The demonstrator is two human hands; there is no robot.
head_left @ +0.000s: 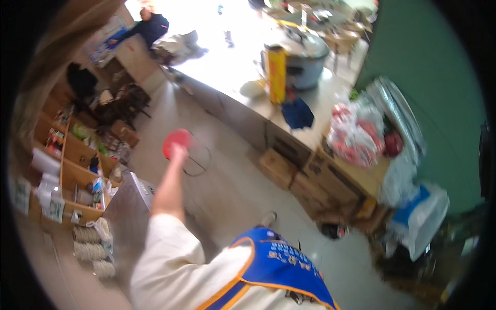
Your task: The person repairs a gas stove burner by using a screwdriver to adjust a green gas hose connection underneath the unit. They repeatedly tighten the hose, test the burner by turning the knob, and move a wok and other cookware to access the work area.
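Observation:
My left arm reaches forward over the floor, and my left hand is closed at the near edge of a stool's round red seat. A thin dark metal ring and legs of the stool show to the right of the hand. Blur and the seat hide part of the fingers. My right hand is out of the picture.
A counter on the right bears a large lidded pot, a yellow cylinder and plastic bags. Cardboard boxes stand below. Wooden shelves and a metal cabinet line the left. A person is at the far left.

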